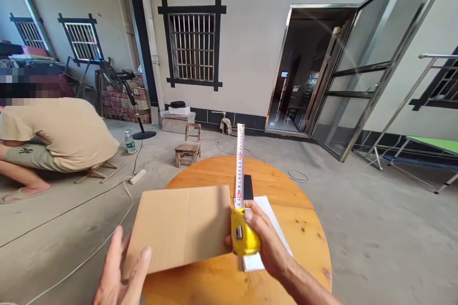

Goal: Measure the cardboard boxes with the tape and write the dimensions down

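Observation:
A plain brown cardboard box (182,228) is over the near left part of the round wooden table (300,243). My left hand (119,271) grips its lower left corner, thumb on the near side and fingers at the left edge. In my right hand (266,236) is a yellow tape measure (245,236), held against the box's right edge. Its white metal blade (240,167) is drawn out, pointing away from me past the box's far corner. White paper (266,205) lies under my right hand, and a dark flat object with a red edge (248,187) lies beyond it.
A person in a beige shirt (67,128) crouches on a low stool at the left. Near them are a water bottle (130,142), a standing fan (138,114) and a power strip (138,177) with cables. A small wooden chair (188,147) stands behind the table.

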Demonstrator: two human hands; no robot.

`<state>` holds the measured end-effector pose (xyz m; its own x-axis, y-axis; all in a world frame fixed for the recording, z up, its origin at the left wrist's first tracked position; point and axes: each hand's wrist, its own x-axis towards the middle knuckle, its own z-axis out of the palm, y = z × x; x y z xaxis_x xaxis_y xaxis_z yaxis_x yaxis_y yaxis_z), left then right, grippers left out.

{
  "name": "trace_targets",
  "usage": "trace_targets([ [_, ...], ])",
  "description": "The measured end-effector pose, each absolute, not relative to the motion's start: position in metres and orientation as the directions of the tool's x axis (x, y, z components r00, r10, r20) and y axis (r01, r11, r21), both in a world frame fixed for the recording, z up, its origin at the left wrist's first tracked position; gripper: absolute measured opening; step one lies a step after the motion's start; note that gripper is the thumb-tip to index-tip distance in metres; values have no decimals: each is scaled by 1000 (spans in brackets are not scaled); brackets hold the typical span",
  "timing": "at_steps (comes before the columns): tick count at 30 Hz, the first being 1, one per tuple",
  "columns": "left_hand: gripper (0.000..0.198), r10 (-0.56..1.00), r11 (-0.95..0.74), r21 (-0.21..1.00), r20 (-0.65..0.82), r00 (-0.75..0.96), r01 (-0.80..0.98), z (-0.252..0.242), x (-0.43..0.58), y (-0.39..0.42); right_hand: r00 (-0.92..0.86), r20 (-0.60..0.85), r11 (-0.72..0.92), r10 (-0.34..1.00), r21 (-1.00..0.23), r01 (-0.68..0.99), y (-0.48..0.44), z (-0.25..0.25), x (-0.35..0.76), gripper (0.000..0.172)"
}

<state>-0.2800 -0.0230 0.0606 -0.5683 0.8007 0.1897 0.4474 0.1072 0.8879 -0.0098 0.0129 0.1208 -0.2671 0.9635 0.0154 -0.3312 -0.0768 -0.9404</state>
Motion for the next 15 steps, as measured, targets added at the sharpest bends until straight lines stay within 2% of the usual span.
trace_targets([
  [3,80,814,131,909,129,-567,396,61,-276,-22,-231,-45,-124,972,-932,-341,28,126,-12,33],
  [8,65,816,4,889,262,-516,458,45,-272,-16,-226,-94,-162,970,-938,-306,36,131,-11,34],
  [11,55,829,-71,852,340,-445,519,36,-273,-17,-331,-134,-237,934,-926,-295,17,133,-9,35],
  [15,52,826,-112,804,402,-395,583,28,-274,-20,-544,-262,-431,797,-877,-210,-12,112,-18,47],
])
